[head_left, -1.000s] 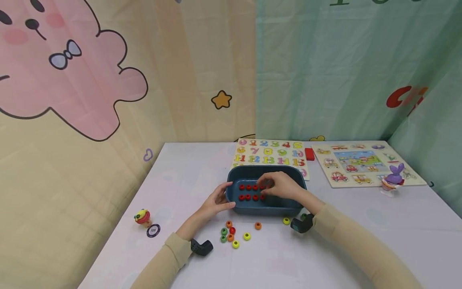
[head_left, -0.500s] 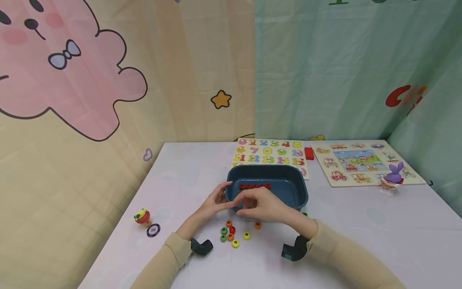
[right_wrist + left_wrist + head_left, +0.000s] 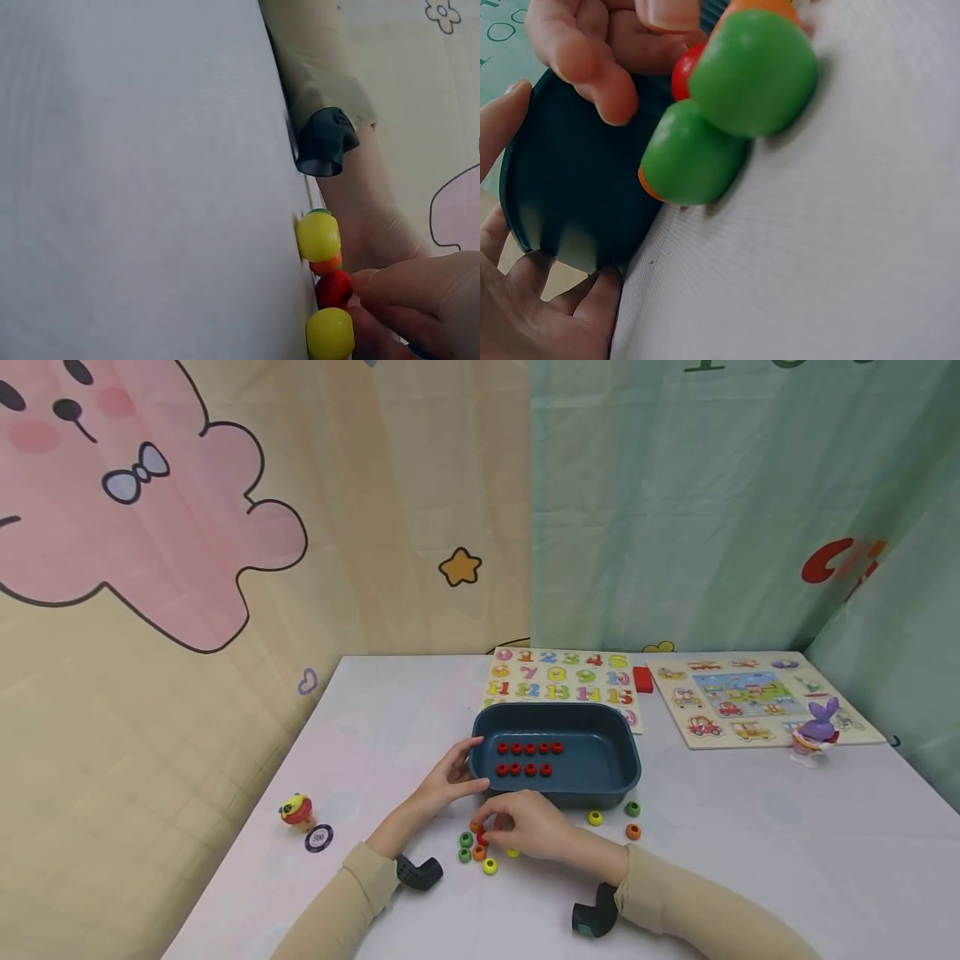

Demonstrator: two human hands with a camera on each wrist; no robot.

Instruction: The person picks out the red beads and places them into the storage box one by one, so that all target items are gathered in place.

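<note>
My left hand point(image 3: 442, 783) holds the left end of a dark blue plastic bin point(image 3: 600, 756), its fingertips against the outer wall in the left wrist view. Inside the bin, red beads point(image 3: 530, 748) lie in two rows, the back row one longer. In front of it, my right hand point(image 3: 536, 827) reaches down into a cluster of loose beads. Its thumb and forefinger curl round a red bead point(image 3: 334, 289), which sits among green beads point(image 3: 754, 75), orange beads point(image 3: 479, 853) and yellow beads point(image 3: 330, 334). The right palm hides some of the tabletop.
A number puzzle board point(image 3: 558, 677) lies behind the bin, with a red block point(image 3: 642, 680) beside it. Farther right are a picture puzzle board point(image 3: 757, 702) and a purple rabbit toy point(image 3: 817, 727). An ice-cream toy point(image 3: 297, 812) and a round chip point(image 3: 318, 838) lie left.
My right hand has left the back row of red beads and come forward and left, down to the loose beads. The back row shows a fifth red bead. The left hand stays put.
</note>
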